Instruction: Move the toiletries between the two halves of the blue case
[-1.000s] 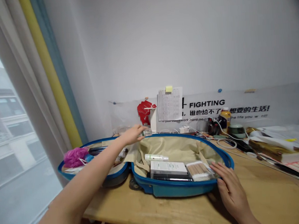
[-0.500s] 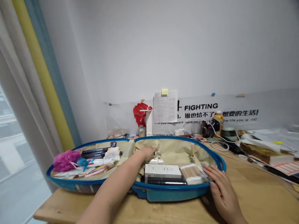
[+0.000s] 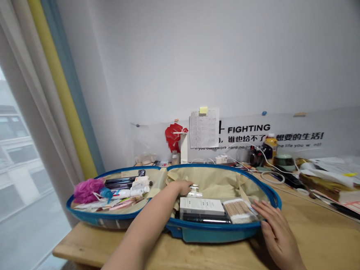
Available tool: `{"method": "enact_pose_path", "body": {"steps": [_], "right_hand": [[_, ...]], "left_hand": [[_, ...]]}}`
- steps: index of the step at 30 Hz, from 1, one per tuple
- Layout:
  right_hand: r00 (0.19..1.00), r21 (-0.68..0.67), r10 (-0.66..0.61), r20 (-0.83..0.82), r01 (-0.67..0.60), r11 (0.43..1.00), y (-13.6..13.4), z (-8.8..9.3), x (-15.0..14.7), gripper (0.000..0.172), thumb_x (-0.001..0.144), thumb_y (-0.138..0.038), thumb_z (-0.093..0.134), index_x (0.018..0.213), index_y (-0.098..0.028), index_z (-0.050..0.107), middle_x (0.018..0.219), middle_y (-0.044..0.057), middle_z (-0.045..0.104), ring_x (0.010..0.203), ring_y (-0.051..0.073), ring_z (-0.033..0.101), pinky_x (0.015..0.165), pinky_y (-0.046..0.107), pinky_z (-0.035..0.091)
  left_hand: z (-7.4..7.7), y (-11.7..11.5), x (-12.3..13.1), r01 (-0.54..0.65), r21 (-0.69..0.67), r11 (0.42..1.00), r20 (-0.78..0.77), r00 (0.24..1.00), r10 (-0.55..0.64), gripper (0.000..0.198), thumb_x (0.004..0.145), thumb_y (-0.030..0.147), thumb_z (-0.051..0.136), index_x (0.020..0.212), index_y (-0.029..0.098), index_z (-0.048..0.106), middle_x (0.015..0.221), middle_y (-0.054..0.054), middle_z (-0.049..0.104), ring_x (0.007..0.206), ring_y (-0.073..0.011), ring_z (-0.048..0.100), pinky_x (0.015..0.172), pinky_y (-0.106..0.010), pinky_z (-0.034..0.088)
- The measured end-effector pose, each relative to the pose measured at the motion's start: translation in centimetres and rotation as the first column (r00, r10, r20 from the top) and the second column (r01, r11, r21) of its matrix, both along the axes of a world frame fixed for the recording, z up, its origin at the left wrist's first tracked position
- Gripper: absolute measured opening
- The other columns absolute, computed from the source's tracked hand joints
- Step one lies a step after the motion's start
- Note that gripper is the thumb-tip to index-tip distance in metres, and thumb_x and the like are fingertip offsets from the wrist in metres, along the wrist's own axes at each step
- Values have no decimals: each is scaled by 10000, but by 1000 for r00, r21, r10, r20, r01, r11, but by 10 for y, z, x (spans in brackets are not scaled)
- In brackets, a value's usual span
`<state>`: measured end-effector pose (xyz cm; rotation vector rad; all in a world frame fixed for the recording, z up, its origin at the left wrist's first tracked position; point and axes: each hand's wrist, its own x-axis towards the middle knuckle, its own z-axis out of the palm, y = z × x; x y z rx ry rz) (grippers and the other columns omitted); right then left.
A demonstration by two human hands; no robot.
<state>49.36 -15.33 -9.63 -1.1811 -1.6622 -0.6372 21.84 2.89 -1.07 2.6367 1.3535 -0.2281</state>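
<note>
An open blue suitcase with a beige lining lies across the wooden table. My left hand reaches down into its right half, the fingers closed at a small clear bottle; some fingertips are hidden. Just in front of that bottle lies a white cylindrical container. A white box, a long dark case and a pack of cotton swabs line the near side. My right hand rests open on the suitcase's right rim, its fingers stretched out beside the swabs.
The left half holds a purple bath puff, a white tube and several other toiletries. Behind stand a yellow-labelled bottle and a green jar. Cables and papers cover the right. A curtain hangs left.
The whole view has shifted slightly, so everything appears further right. My left hand stays at the small bottle, and my right hand remains on the rim.
</note>
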Motion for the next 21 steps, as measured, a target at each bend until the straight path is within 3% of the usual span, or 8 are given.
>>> {"method": "enact_pose_path", "body": {"steps": [5, 9, 12, 15, 18, 21], "right_hand": [[1000, 3, 3, 27, -3, 1000, 0, 3, 1, 341, 918, -296, 361, 1158, -240, 596, 1175, 79, 660, 1132, 250, 598, 947, 452, 452], [999, 37, -3, 43, 2, 999, 1, 2, 2, 340, 925, -294, 352, 1162, -233, 588, 1165, 76, 664, 1116, 245, 604, 950, 447, 446], [999, 35, 6, 33, -7, 999, 2, 1, 3, 351, 930, -313, 338, 1149, -232, 600, 1155, 76, 667, 1117, 249, 601, 957, 455, 440], [999, 10, -3, 43, 3, 1000, 2, 0, 4, 368, 929, -328, 325, 1156, -236, 600, 1145, 78, 671, 1114, 255, 602, 948, 457, 444], [998, 19, -5, 55, 4, 1000, 3, -1, 4, 365, 926, -321, 333, 1174, -232, 586, 1151, 80, 669, 1118, 259, 599, 949, 456, 440], [999, 46, 2, 50, -4, 999, 3, -1, 3, 346, 924, -302, 353, 1170, -226, 584, 1163, 78, 664, 1118, 256, 598, 954, 449, 435]], "left_hand": [[9, -6, 4, 6, 26, 1000, 97, 995, -9, 340, 905, 351, 564, 1193, 171, 557, 1213, -89, 579, 1031, -209, 595, 868, -432, 519], [38, -9, -19, -33, 186, 982, 251, 968, -15, 356, 942, 354, 486, 1258, 195, 528, 1326, -94, 532, 1160, -223, 540, 981, -459, 450], [60, -10, -73, -146, 290, 946, 301, 952, 54, 413, 977, 235, 287, 1344, 244, 476, 1400, -46, 502, 1268, -172, 462, 1083, -365, 359], [71, -16, -152, -299, 331, 895, 259, 941, 219, 500, 882, 121, 302, 1319, 223, 522, 1379, -40, 538, 1275, -189, 468, 1090, -349, 347], [66, -31, -231, -436, 341, 833, 152, 900, 409, 512, 757, 124, 461, 1243, 214, 594, 1311, -73, 597, 1233, -248, 517, 1046, -377, 392], [52, -49, -287, -529, 344, 776, 23, 831, 557, 516, 648, 142, 576, 1153, 213, 651, 1239, -117, 639, 1134, -302, 590, 960, -417, 454]]}}
